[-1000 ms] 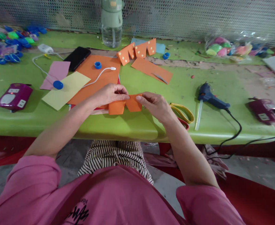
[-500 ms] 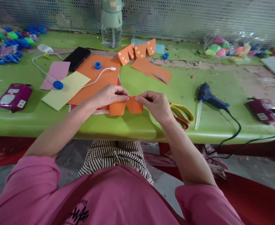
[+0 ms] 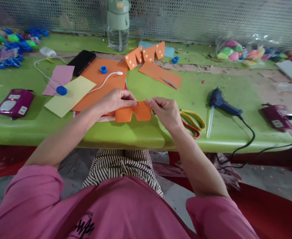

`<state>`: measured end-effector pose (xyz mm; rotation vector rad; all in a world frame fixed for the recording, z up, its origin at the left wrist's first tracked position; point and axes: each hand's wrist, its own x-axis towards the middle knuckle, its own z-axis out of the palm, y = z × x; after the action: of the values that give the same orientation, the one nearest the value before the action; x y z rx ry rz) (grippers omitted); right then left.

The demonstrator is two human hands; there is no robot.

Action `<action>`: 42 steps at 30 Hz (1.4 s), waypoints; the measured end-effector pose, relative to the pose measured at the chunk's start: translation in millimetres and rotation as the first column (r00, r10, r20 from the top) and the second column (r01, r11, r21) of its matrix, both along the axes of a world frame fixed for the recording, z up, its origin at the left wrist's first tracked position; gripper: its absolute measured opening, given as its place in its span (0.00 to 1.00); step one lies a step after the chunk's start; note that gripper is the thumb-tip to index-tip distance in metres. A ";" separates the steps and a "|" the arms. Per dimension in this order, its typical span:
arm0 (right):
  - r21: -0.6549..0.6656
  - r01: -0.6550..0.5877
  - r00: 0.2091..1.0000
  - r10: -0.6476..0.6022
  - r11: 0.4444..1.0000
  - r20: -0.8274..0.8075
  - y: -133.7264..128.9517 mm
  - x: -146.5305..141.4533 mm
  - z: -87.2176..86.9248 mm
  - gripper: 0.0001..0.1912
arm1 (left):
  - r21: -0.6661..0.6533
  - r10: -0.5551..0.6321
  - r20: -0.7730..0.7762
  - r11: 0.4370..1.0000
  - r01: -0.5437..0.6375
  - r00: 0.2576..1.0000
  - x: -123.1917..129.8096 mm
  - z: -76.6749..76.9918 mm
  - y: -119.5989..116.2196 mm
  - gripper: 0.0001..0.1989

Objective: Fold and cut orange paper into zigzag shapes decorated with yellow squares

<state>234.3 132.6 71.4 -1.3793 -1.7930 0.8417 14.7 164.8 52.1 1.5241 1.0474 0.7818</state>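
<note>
Between my hands, near the table's front edge, is a plain orange paper cutout [image 3: 143, 112] with two flared legs. My left hand [image 3: 118, 101] pinches its top near the middle, thumb in front. At its upper right corner, my right hand [image 3: 165, 109] grips it between thumb and fingers. Beyond my hands stand similar orange cutouts with pale square dots [image 3: 149, 54]. An orange paper strip [image 3: 155, 73] lies in front of them, with a small metal blade-like piece [image 3: 170, 83] on it. Yellow-and-red-handled scissors [image 3: 193, 121] lie right of my right hand.
A glue gun [image 3: 224, 103] with its cord lies at the right, near a purple power socket [image 3: 281, 117]. Left are orange sheets [image 3: 108, 84], yellow paper [image 3: 71, 96], a phone [image 3: 82, 62] and another socket [image 3: 15, 103]. A water bottle [image 3: 118, 26] stands at the back.
My right thumb and fingers have slid slightly right along the cutout's top edge, to its corner, so more of the right leg shows. My left hand keeps its pinch.
</note>
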 end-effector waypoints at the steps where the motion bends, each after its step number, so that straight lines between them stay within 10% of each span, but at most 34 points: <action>1: -0.034 -0.024 1.000 0.025 0.999 0.002 0.0 1.3 -0.5 0.33 | -0.016 0.003 0.006 1.000 -0.002 1.000 -0.3 1.6 -0.5 0.08; 32: -0.409 -0.198 0.972 0.125 0.891 -0.197 -15.3 -3.6 1.4 0.36 | 0.087 0.185 0.109 0.977 -0.194 0.977 10.3 16.9 -4.1 0.06; 36: -0.560 -0.208 0.950 0.301 0.802 0.078 -12.0 8.5 15.1 0.34 | 0.143 0.153 0.048 0.977 -0.159 0.987 5.4 20.9 -6.2 0.08; 40: -0.109 -0.025 0.952 0.056 0.994 0.301 -2.9 24.0 28.7 0.25 | 0.106 0.043 -0.089 0.994 -0.033 0.995 0.6 18.7 -3.6 0.08; 42: 0.107 -0.037 0.980 0.015 0.994 0.197 2.6 19.5 27.9 0.22 | 0.095 -0.020 -0.132 0.995 0.033 0.991 4.4 16.5 -2.6 0.07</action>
<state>253.8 135.2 99.3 -1.4095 -1.9795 0.6272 19.1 162.2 68.6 1.6877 1.0959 0.7312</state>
